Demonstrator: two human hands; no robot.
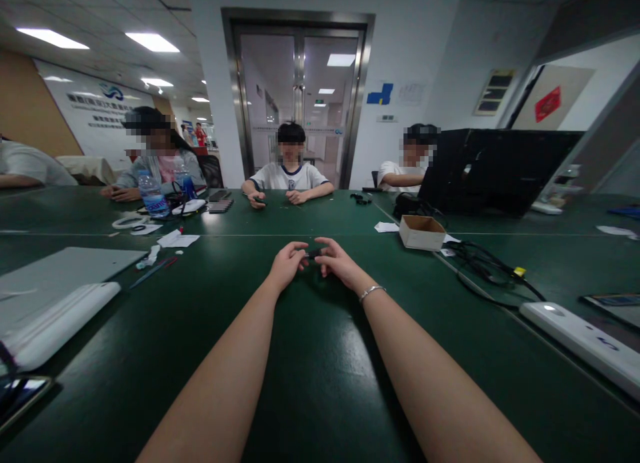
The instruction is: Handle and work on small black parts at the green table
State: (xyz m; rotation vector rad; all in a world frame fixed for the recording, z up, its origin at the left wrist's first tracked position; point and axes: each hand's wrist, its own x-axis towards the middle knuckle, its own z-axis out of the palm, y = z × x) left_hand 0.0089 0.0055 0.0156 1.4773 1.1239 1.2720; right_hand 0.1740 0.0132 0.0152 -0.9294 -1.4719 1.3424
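1. While both forearms stretch out over the green table (320,383), the left hand (287,264) and the right hand (336,259) meet at their fingertips, well in front of the cardboard box (421,232) and to its left.
2. Between them sits a small dark object (313,253), pinched from both sides; the fingers of each hand are closed on it, though it is too small to tell what it is.
3. A thin bracelet (372,291) circles the right wrist.
4. Judging by the two-sided pinch, the step in hand looks like fine fingertip handling of the piece, held just above the table surface.
5. Any further move would call for a steady, light grip, since so small a piece could slip easily.
6. Right of the box lie black cables (487,263) and a white power strip (583,339); far left of it, a closed laptop (60,269).
7. Beyond the box, other people sit at the far edge.
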